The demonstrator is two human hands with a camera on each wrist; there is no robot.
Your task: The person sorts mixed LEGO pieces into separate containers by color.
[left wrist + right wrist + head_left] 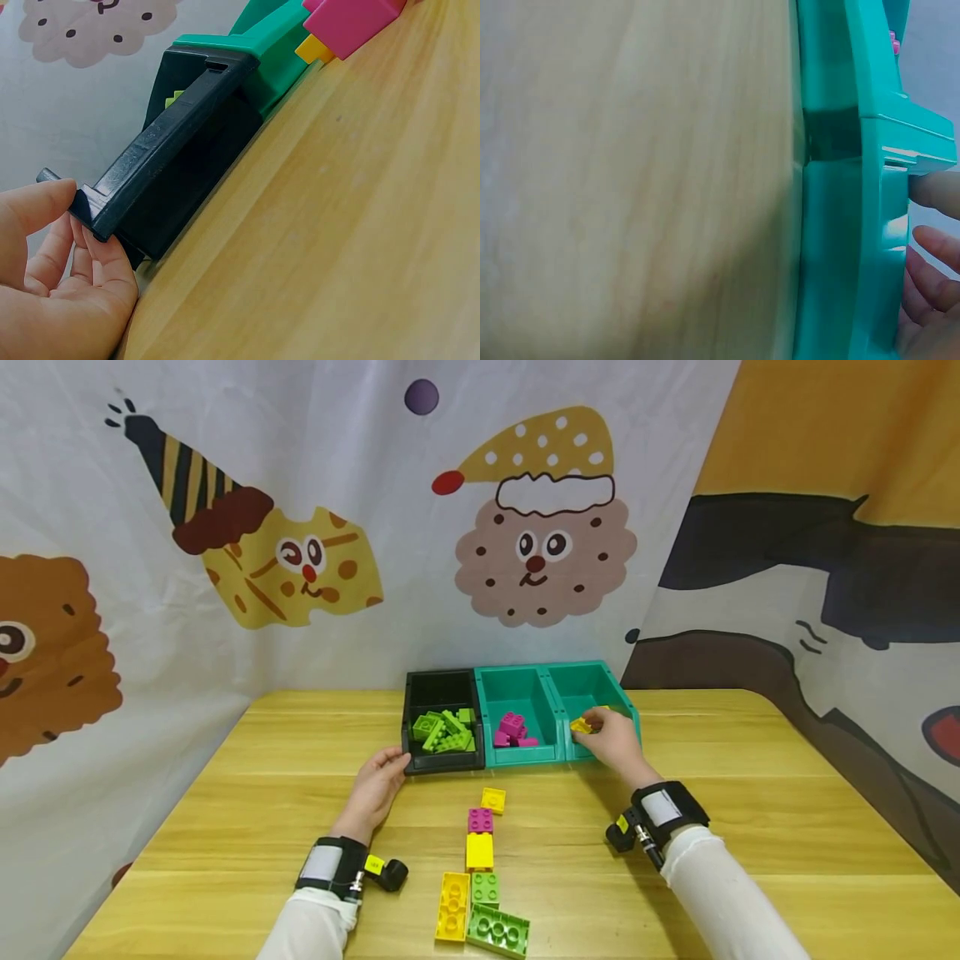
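My left hand (377, 783) grips the front left corner of the black bin (446, 763). The left wrist view shows the thumb over its rim and the fingers underneath. Light green bricks (444, 731) lie inside that bin. My right hand (617, 745) reaches over the front of the right teal bin (600, 672), with a yellow brick (580, 725) between thumb and fingers. Another bit of yellow shows behind this hand. In the right wrist view, the teal front wall (832, 255) hides the fingertips and the brick. Magenta bricks (513, 730) lie in the middle teal bin (517, 681).
A line of bricks runs toward me on the wooden table (300, 727): a small yellow brick (492, 800), a magenta brick (481, 820), a yellow brick (480, 852), a green brick (485, 888), a long yellow brick (452, 907) and a long green brick (498, 932). A printed cloth (405, 610) hangs behind.
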